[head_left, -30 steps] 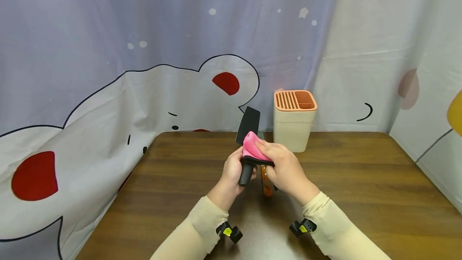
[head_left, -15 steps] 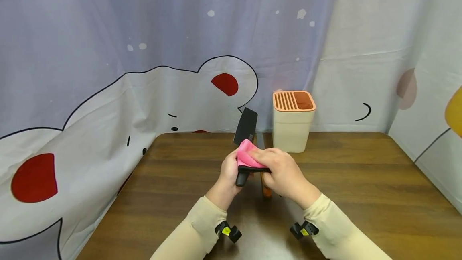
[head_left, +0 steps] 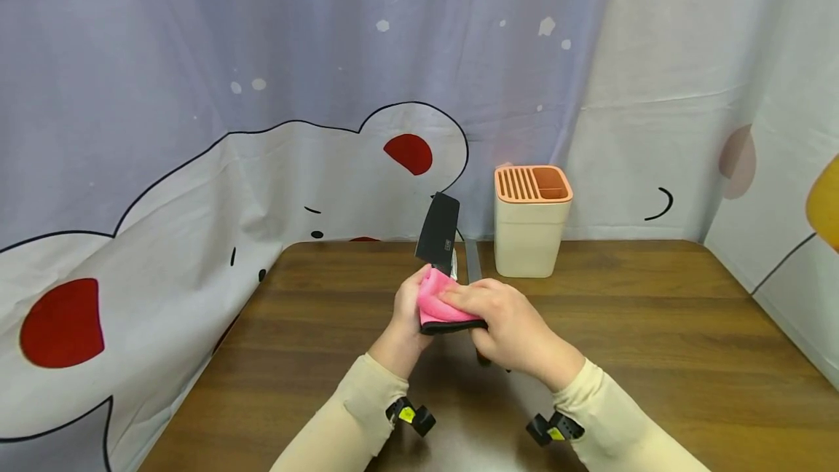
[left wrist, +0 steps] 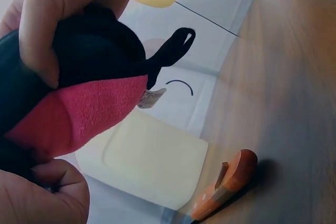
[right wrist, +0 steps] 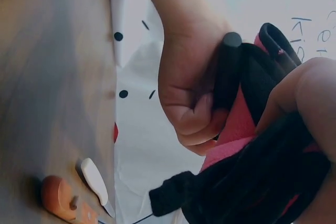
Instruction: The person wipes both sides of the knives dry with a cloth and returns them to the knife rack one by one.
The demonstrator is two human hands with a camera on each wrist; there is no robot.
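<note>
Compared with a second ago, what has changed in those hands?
The pink cloth, held by the right hand, has moved toward the person along the handle of the black cleaver, now hiding the handle's end in the head view. The cleaver has shifted slightly left. Nothing was newly gripped or let go: the left hand still holds the cleaver. The cream container stayed put.

one holder point(head_left: 532, 240); left of it, one cleaver point(head_left: 438, 230), one orange handle point(left wrist: 240, 170), one white handle point(right wrist: 94, 178); before it, one cloth point(head_left: 438, 297), two hands point(head_left: 514, 326).
</note>
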